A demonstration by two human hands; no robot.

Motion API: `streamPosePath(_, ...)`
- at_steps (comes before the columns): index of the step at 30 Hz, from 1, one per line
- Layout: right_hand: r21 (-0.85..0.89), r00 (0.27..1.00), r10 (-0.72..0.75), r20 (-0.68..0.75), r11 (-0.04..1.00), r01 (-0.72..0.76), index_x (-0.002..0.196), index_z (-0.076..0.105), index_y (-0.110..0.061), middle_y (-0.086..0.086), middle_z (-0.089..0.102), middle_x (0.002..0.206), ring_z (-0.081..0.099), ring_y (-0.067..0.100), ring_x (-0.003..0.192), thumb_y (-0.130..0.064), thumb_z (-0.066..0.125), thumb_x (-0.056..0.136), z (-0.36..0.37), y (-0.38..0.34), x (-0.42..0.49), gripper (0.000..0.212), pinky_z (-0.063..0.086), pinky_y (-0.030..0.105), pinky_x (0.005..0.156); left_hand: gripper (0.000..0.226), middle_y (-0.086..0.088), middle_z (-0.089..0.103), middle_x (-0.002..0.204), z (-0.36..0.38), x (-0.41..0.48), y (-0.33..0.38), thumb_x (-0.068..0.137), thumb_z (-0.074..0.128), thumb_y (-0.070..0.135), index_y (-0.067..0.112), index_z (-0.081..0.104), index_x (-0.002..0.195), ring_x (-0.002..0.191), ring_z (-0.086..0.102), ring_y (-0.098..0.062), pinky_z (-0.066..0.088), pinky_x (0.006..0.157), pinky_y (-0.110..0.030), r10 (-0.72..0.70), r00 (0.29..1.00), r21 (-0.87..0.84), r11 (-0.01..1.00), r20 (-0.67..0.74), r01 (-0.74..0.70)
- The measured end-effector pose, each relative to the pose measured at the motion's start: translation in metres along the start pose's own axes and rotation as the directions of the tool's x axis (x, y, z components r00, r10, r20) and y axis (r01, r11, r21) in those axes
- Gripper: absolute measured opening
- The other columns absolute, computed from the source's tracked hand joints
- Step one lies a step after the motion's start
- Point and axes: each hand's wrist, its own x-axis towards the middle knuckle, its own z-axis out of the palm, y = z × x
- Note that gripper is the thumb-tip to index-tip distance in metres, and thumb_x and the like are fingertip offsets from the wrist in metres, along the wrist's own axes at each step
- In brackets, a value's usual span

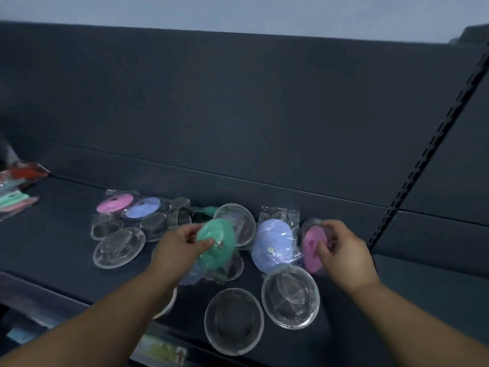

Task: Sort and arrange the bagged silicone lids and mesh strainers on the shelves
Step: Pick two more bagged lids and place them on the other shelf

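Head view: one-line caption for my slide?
Left hand grips bagged green silicone lid, right hand bagged pink silicone lid, among round mesh strainers on dark shelf.

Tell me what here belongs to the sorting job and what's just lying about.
Job: green bagged silicone lid, in left hand; pink bagged silicone lid, in right hand; lavender bagged silicone lid; round mesh strainers in clear bags.
Lying about: red, green and pink flat packets, far left; shelf-edge label strip.

Bare shelf (58, 234) at left — lids (272, 245), strainers (290, 296) thick across the middle
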Motion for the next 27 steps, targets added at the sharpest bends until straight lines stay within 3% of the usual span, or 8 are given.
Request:
streamPosePath(6, 0.031, 0.985, -0.054, -0.163, 0.998, 0.06, 0.114, 0.057, -0.029, -0.005, 0.063, 0.102, 0.061, 0.021, 0.083, -0.027, 0.059, 0.086, 0.006, -0.053, 0.008, 0.028, 0.049, 0.032, 0.073, 0.036, -0.001, 0.068, 0.091, -0.024, 0.018, -0.023, 0.08, 0.072, 0.014, 0.01, 0.063, 0.115, 0.076, 0.062, -0.011, 0.046, 0.068, -0.022, 0.003, 0.997, 0.201, 0.979, -0.083, 0.014)
streamPosePath(9, 0.034, 0.987, -0.028, -0.158, 0.999, 0.033, 0.116, 0.056, -0.029, -0.005, 0.061, 0.109, 0.062, 0.024, 0.088, -0.023, 0.057, 0.087, 0.009, -0.068, 0.014, 0.03, 0.05, 0.036, 0.077, 0.044, -0.006, 0.066, 0.107, -0.025, 0.023, -0.03, 0.081, 0.071, 0.02, 0.013, 0.056, 0.121, 0.082, 0.058, -0.018, 0.045, 0.073, -0.027, -0.029, 0.99, 0.295, 0.953, -0.135, 0.068)
streamPosePath(15, 0.162, 0.942, 0.311, 0.125, 0.931, -0.328, 0.12, 0.057, -0.018, 0.004, 0.061, 0.097, 0.058, 0.025, 0.09, -0.003, 0.054, 0.084, 0.025, -0.063, 0.024, 0.039, 0.041, 0.024, 0.079, 0.115, -0.005, 0.057, 0.127, -0.03, 0.037, -0.051, 0.037, 0.066, 0.083, 0.017, 0.046, 0.129, 0.116, 0.054, -0.024, 0.046, 0.098, -0.042, -0.093, 0.995, 0.394, 0.914, -0.044, 0.103)
streamPosePath(17, 0.123, 0.891, 0.373, 0.26, 0.902, -0.414, 0.123, 0.053, -0.014, 0.004, 0.063, 0.099, 0.06, 0.024, 0.089, -0.006, 0.058, 0.083, 0.035, -0.058, 0.024, 0.042, 0.045, 0.026, 0.082, 0.113, -0.003, 0.053, 0.133, -0.03, 0.034, -0.046, 0.043, 0.075, 0.074, 0.018, 0.04, 0.135, 0.119, 0.051, -0.023, 0.043, 0.099, -0.036, -0.126, 0.992, 0.351, 0.929, 0.007, 0.115)
streamPosePath(19, 0.046, 0.85, 0.375, 0.37, 0.907, -0.419, 0.131, 0.045, -0.017, 0.007, 0.067, 0.109, 0.065, 0.026, 0.096, -0.019, 0.067, 0.081, 0.044, -0.058, 0.02, 0.055, 0.051, 0.032, 0.087, 0.114, -0.003, 0.048, 0.138, -0.027, 0.036, -0.047, 0.051, 0.083, 0.058, 0.017, 0.029, 0.143, 0.123, 0.049, -0.024, 0.042, 0.098, -0.032, -0.123, 0.992, 0.348, 0.931, 0.025, 0.107)
streamPosePath(22, -0.113, 0.818, 0.334, 0.468, 0.941, -0.319, 0.145, 0.021, -0.024, 0.009, 0.055, 0.132, 0.056, 0.027, 0.117, -0.047, 0.076, 0.073, 0.055, -0.064, 0.012, 0.094, 0.045, 0.028, 0.094, 0.134, -0.001, 0.04, 0.147, -0.023, 0.038, -0.046, 0.04, 0.076, 0.075, 0.022, 0.015, 0.148, 0.13, 0.043, -0.023, 0.039, 0.104, -0.04, -0.118, 0.992, 0.572, 0.817, 0.037, 0.076)
streamPosePath(24, -0.153, 0.838, 0.294, 0.46, 0.956, -0.251, 0.149, 0.009, -0.027, 0.01, 0.039, 0.145, 0.048, 0.027, 0.126, -0.048, 0.081, 0.065, 0.063, -0.065, 0.009, 0.113, 0.04, 0.031, 0.101, 0.136, -0.001, 0.036, 0.149, -0.019, 0.037, -0.045, 0.038, 0.071, 0.08, 0.024, 0.013, 0.148, 0.134, 0.038, -0.023, 0.034, 0.108, -0.042, -0.108, 0.993, 0.679, 0.732, 0.042, 0.051)
streamPosePath(27, -0.202, 0.859, 0.28, 0.429, 0.956, -0.212, 0.148, 0.001, -0.031, 0.011, 0.017, 0.148, 0.049, 0.032, 0.124, -0.045, 0.086, 0.058, 0.073, -0.066, 0.008, 0.125, 0.042, 0.038, 0.104, 0.131, -0.005, 0.04, 0.145, -0.013, 0.037, -0.049, 0.041, 0.077, 0.072, 0.021, 0.019, 0.147, 0.132, 0.039, -0.024, 0.033, 0.108, -0.041, -0.023, 0.998, 0.657, 0.753, 0.065, -0.026)
